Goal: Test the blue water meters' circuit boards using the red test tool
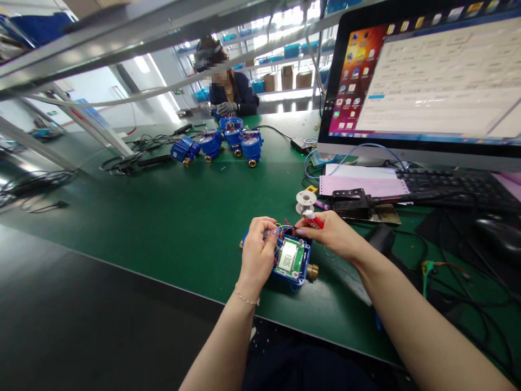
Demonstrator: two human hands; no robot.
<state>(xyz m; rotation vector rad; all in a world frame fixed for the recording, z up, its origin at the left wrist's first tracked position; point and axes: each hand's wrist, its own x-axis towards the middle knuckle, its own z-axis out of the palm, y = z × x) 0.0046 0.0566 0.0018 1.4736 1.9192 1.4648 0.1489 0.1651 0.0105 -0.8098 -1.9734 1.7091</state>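
A blue meter (291, 260) with an exposed green circuit board, a lit display and a brass fitting lies near the table's front edge. At its upper left, my left hand (260, 244) pinches thin coloured wires between thumb and fingers. My right hand (325, 231) is closed at the meter's upper right, with a red and white marker (313, 220) held in it and its fingertips at the wires. What the fingertips grip beyond that is too small to make out. A white spool (305, 201) stands just behind my right hand.
Several blue meters (209, 144) stand at the back of the green table (163, 217). To the right are a monitor (423, 81), papers (362, 183), a keyboard (459, 187), a mouse (496, 233) and tangled cables (459, 304). A gloved person (240, 92) sits opposite. Black cables lie left.
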